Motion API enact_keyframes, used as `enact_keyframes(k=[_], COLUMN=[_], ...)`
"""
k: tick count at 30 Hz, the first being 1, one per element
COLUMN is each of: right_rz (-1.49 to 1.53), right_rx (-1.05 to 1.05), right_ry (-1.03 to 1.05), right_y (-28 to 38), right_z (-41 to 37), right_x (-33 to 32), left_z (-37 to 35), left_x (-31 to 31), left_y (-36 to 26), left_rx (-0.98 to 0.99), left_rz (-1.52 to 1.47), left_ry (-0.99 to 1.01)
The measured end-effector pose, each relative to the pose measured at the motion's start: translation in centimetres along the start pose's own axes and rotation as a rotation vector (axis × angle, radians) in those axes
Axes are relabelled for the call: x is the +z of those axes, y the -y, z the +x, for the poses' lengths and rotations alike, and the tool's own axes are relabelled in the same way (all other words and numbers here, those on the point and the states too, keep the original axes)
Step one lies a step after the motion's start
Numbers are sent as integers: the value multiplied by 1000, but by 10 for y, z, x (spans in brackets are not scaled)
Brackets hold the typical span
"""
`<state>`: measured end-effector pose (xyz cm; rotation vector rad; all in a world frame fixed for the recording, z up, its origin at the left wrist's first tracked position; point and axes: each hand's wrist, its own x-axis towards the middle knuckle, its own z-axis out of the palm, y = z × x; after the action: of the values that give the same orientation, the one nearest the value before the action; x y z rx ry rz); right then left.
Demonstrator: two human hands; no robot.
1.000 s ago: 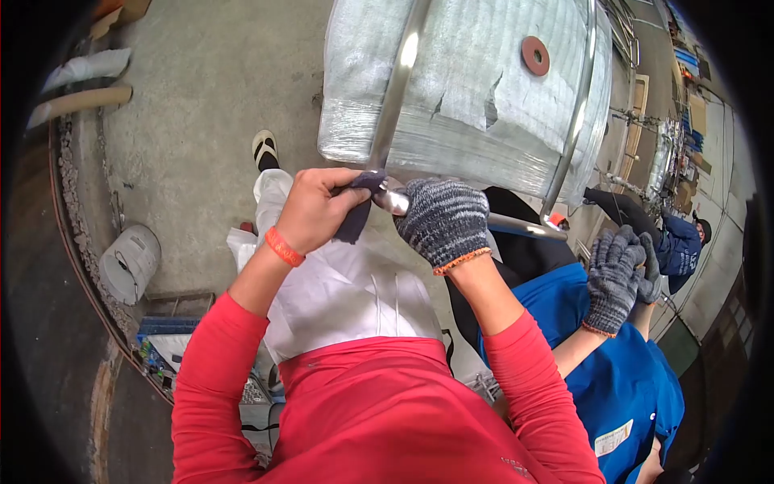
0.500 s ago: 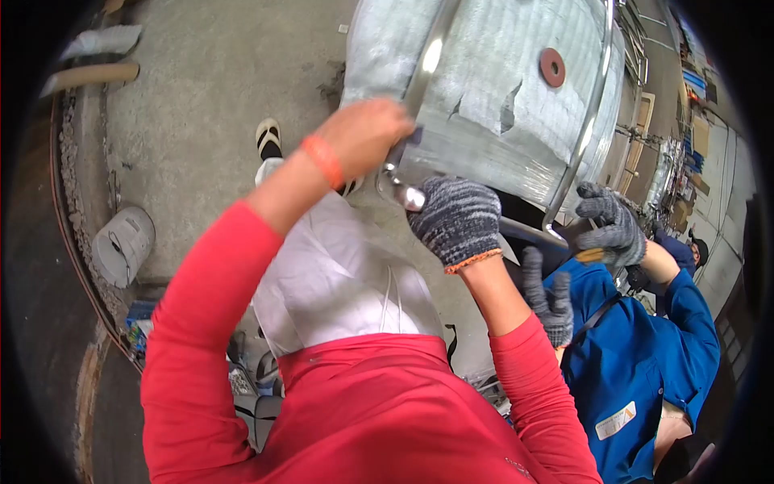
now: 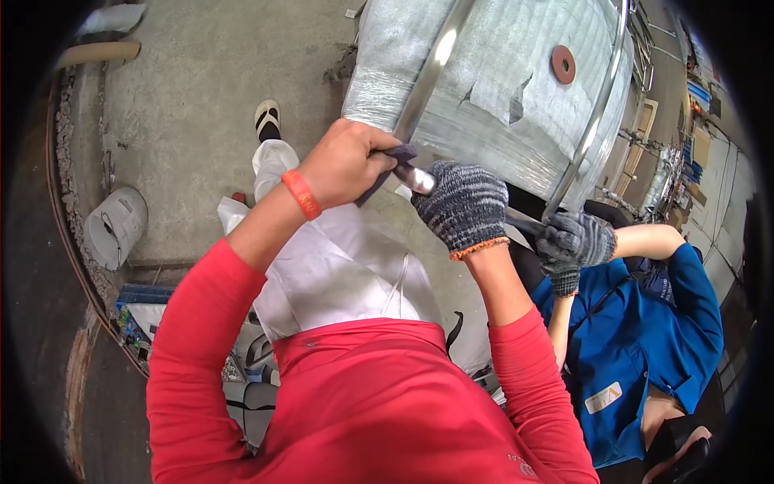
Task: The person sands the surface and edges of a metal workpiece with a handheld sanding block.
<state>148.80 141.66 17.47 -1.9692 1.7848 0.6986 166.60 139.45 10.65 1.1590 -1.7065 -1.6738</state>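
Bare left hand (image 3: 343, 165) has its fingers pinching a dark cloth (image 3: 372, 189) against the bent metal tube (image 3: 435, 68), right by the corner, next to the plastic-wrapped stack (image 3: 492, 81). Gloved right hand (image 3: 463, 206) has its fingers wrapped round the tube just past the bend, tho the fingertips are kinda hidden, so that's my best read.

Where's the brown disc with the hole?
In the head view's upper right, the brown disc lies on the wrapped bundle, between two metal tubes.
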Motion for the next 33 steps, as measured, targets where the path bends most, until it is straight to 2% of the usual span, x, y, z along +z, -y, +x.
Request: enact_keyframes(k=[1,4,8,10,11,13,14,16,22,26,29,30,32,33], right_rz=[21,28,67,41,29,29,28,1,19,3,-3,2,-15,-20], right_rx=[21,14,-45,-53,-69,-50,-29,-34,-7,27,32,23,32,46], right_ry=[16,5,-49,-89,-108,-72,-44,-24,57,59,98,82,118,135], right_y=[2,0,-1,-2,-4,-5,-4,-3,-2,1,1,2,1,3], right_z=[1,0,-1,0,0,0,1,2,3,3,0,2,5,6], right_x=[-3,3,4,7,10,12,12,8,6,3,1,0,-3,-6], left_z=[-3,-8,-7,-6,-6,1,7,28,73,26,0,-3,-7,-9], left_x=[-2,4,13,20,24,22,20,9,-6,11,15,14,19,20], left_y=[-7,-7,14,28,36,44,47,37,28,38,40,36,27,21], left_rx=[-126,-222,-207,-45,-47,303,305,470,499,368,168,173,-38,-37], left_rz=[-90,-213,-121,-47,-48,181,181,476,583,473,66,69,-133,-134], left_ry=[7,-62,-91,-162,-160,-226,-230,-52,-40,26,-114,-118,-188,-189])
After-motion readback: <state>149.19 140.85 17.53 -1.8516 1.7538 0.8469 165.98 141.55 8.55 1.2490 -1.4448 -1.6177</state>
